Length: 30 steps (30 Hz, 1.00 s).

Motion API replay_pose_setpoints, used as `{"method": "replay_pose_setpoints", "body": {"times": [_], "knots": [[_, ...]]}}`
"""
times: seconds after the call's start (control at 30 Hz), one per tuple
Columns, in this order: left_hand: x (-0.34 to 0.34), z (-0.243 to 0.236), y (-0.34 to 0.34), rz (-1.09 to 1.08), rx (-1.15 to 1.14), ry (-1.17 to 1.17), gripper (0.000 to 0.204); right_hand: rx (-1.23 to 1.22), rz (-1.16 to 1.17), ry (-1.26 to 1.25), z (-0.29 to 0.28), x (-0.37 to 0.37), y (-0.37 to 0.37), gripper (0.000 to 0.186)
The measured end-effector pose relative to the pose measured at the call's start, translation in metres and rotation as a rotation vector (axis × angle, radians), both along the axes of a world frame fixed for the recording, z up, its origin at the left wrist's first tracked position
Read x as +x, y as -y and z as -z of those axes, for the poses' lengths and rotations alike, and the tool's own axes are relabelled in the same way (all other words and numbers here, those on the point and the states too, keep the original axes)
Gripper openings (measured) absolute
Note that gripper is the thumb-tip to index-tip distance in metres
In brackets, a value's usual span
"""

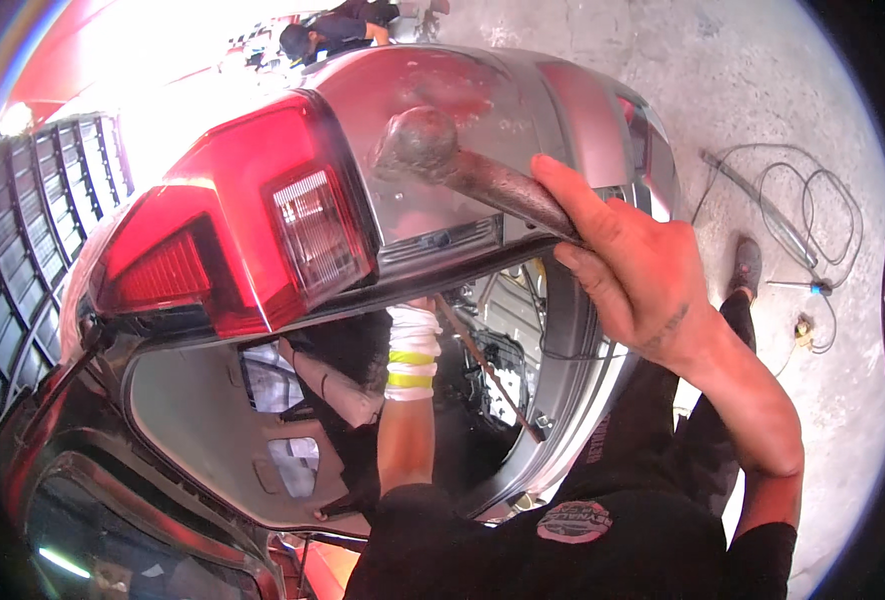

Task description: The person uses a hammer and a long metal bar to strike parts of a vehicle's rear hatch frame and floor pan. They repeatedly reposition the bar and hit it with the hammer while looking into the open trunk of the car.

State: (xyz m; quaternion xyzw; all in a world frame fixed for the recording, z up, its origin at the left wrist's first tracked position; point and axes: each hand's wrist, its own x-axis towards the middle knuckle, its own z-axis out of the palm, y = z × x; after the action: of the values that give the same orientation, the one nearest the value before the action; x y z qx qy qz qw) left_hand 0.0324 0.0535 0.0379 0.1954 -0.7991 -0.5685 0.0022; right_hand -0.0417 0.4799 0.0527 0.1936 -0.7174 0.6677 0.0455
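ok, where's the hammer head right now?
Upper centre of the head view: the hammer head rests against the grey tailgate panel, just right of the red tail light, handle in the right hand.

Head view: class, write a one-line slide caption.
Right hand holds a hammer against a grey tailgate; left hand reaches up behind it.

Red tail light (233, 230) on a silver tailgate (523, 110); white wrist wrap (412, 352) with yellow bands.

No packages, signs or screens show. The one label-like mark is a round pink-and-white printed emblem (574, 521) on the chest of the person's black shirt, low in the head view, right of centre.
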Motion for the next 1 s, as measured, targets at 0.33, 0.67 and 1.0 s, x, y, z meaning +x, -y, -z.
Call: {"method": "replay_pose_setpoints", "body": {"times": [0.33,0.67,1.0], "knots": [[0.002,0.005,0.015,0.045,0.021,-0.018,0.02,0.0,-0.022,0.02,0.003,0.007,0.008,0.062],[-0.015,0.008,-0.004,-0.005,-0.008,0.004,0.014,-0.043,0.027,0.155,0.019,-0.006,0.002,0.056],[-0.024,0.01,-0.007,-0.011,0.024,0.008,0.013,-0.196,0.082,0.102,0.026,-0.011,0.011,0.053]]}}
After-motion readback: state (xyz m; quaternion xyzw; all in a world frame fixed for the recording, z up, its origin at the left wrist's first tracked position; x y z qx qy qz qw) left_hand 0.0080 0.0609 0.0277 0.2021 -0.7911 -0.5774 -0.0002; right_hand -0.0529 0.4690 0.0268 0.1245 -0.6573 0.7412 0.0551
